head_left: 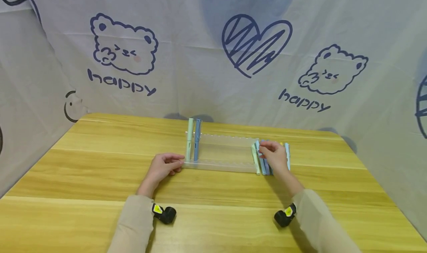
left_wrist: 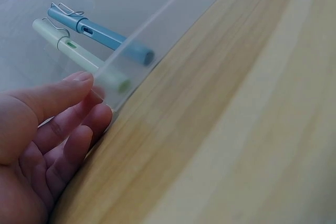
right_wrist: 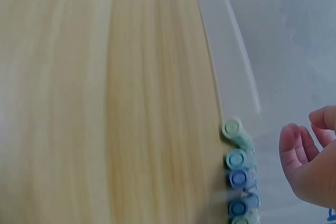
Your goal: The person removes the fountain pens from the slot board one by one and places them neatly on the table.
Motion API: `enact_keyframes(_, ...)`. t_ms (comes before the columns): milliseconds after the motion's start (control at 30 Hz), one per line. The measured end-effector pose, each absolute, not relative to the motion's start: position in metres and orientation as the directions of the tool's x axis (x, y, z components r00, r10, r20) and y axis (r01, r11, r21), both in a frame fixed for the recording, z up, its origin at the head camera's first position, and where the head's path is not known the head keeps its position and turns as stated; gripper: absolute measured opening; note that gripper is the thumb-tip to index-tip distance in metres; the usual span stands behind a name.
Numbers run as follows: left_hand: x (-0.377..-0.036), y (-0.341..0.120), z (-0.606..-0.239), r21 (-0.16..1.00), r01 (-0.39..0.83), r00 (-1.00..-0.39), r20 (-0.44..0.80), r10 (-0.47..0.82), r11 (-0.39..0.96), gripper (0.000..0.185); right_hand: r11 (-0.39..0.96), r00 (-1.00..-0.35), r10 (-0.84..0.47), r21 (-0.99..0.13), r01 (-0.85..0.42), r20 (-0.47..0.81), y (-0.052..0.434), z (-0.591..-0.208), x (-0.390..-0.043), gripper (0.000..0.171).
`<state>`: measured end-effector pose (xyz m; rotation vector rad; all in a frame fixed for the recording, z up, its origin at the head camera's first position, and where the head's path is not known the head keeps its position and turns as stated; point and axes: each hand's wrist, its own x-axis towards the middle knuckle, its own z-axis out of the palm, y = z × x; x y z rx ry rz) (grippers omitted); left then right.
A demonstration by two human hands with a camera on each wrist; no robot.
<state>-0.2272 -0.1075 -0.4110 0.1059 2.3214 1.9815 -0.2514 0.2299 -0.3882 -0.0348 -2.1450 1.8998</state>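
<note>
A frosted clear pen rack lies on the wooden table. My left hand pinches its near left corner, thumb on top and fingers below in the left wrist view. At that end a light green pen and a blue pen rest side by side in the rack, clips toward the far end. My right hand hovers over a row of pens at the rack's right end, fingers loosely curved, and nothing shows between them in the right wrist view. Nearest it are a leaning light green pen and a light blue pen.
Several more pens, among them a darker blue pen and a pale blue pen at the far right, lie in the row, partly hidden by my right hand. A white printed cloth hangs behind the table.
</note>
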Motion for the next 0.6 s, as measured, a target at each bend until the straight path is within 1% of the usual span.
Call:
enact_keyframes(133,-0.228,-0.107,-0.412,0.988,-0.005,-0.994,-0.022,0.108,0.155,0.025,0.159,-0.961,0.178,-0.970,-0.186,0.214,0.220,-0.391,-0.254,0.016)
enact_keyframes(267,-0.228,-0.108,-0.413,0.988,-0.008,-0.994,-0.024,0.105,0.152,0.025,0.120,-0.964,0.148,-0.971,-0.206,0.223,0.213,-0.396,-0.259,0.017)
enact_keyframes(400,-0.228,-0.108,-0.413,0.988,-0.005,-0.994,-0.021,0.105,0.156,0.025,0.145,-0.964,0.145,-0.969,-0.201,0.222,0.196,-0.384,-0.251,0.018)
enact_keyframes(600,-0.229,-0.108,-0.415,0.988,-0.002,-0.994,-0.019,0.107,0.156,0.026,0.143,-0.967,0.127,-0.969,-0.203,0.222,0.177,-0.380,-0.250,0.019)
